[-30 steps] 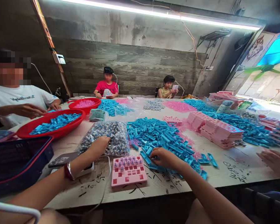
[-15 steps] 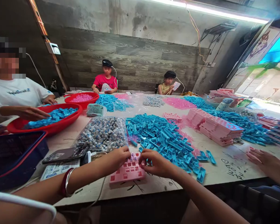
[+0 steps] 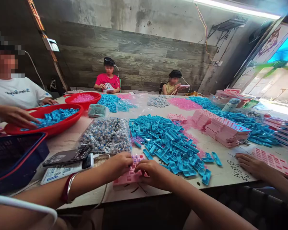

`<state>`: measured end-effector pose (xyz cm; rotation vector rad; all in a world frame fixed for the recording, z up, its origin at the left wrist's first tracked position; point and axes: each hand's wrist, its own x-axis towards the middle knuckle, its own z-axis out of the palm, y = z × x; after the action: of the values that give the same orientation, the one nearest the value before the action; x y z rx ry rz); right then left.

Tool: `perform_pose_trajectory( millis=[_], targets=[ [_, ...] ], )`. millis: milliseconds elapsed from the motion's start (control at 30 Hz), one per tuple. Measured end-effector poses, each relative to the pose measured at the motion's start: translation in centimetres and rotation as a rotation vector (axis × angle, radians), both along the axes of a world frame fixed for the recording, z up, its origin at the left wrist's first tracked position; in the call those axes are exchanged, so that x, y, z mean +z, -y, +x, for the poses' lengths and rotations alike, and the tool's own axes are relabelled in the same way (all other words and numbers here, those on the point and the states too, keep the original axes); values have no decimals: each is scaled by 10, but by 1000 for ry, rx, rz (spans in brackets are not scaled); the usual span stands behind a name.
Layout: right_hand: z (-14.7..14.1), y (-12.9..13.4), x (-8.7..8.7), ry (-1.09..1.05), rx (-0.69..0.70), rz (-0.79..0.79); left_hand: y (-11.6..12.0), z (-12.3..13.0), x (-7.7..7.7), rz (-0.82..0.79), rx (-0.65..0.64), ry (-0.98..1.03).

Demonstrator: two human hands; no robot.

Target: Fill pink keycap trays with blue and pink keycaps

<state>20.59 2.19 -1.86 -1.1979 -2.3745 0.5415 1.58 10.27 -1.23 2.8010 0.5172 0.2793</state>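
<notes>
A pink tray with square holes (image 3: 127, 179) lies at the table's near edge. Small clear, purplish pieces sit in its far rows. My left hand (image 3: 122, 163) is at the tray's left side, fingers pinched together; whatever is between them is hidden. Over the tray's right half, my right hand (image 3: 156, 172) has its fingertips bent down to the holes, closed on something too small to make out. Just beyond lies a heap of blue plastic pieces (image 3: 163, 140). Left of it is a clear bag of small grey-white parts (image 3: 105, 135).
A dark phone (image 3: 64, 158) and a navy basket (image 3: 16, 159) stand left, before a red basin (image 3: 80, 111) where a co-worker's hand reaches. Stacked pink trays (image 3: 223, 131) stand right. Another person's hand (image 3: 252, 164) rests near a pink tray (image 3: 273, 159). Two people sit opposite.
My right hand has moved slightly left and down across the tray; my left hand is nearly unmoved. At right, the other person's hand has shifted left, and a pink tray now shows beside it.
</notes>
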Motion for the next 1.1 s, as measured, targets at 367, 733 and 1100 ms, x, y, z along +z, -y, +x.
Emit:
perform_pose_trajectory(
  millis=[367, 733, 1100],
  targets=[
    [1, -3, 4, -34, -34, 12, -2, -4, 3, 90, -67, -44],
    [4, -5, 2, -22, -55, 29, -1, -4, 5, 61, -4, -34],
    [3, -6, 5, -6, -61, 45, 1, -3, 3, 52, 31, -33]
  ],
)
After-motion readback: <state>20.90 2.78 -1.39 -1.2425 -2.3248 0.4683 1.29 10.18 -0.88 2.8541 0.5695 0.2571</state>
